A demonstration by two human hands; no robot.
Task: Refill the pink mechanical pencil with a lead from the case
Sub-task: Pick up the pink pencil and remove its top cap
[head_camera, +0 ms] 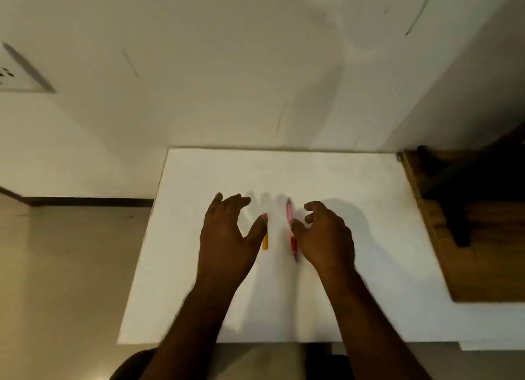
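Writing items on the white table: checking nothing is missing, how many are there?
2: a small orange lead case by the left hand, and a pink mechanical pencil partly under the right hand.

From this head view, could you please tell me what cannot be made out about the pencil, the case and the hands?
- Pink pencil: middle hidden behind the right hand; contact unclear.
- Orange lead case: partly covered by the left hand thumb; open or closed, too blurred.
- Leads: too small to see.

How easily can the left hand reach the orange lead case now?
Probably yes. The left hand is open above the white table, its thumb already at the orange lead case. Nothing lies between them; the pink pencil and right hand stay to the other side.
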